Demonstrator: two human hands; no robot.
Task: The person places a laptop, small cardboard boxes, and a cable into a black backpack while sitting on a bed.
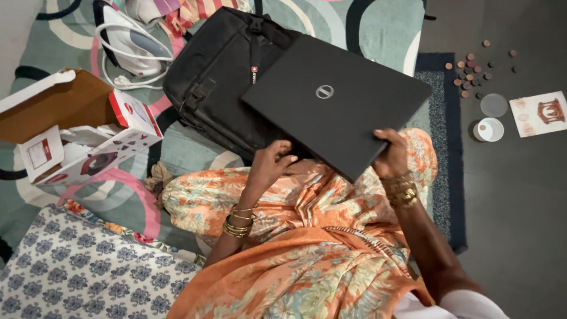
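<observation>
Closed black laptop (336, 100) held flat over the lap, far end resting on a black backpack (218, 77). Long axis running diagonally, from upper left toward lower right; lid up, near corner pointing at the person. Right hand (391, 155) clamped on the near right edge, fingers wrapped over it. Left hand (270, 163) curled at the near left edge, touching the underside, grip partly hidden. Open cardboard box (77, 133) and white iron (130, 41) lying on the patterned bedspread (378, 23) to the left. Small coins (472, 71) scattered on the grey floor at right.

The laptop (336, 103) lies partly on the backpack (215, 77), with the iron (127, 41) and the open box (71, 127) to its left, and the scattered coins (475, 68) on the floor to its right.
</observation>
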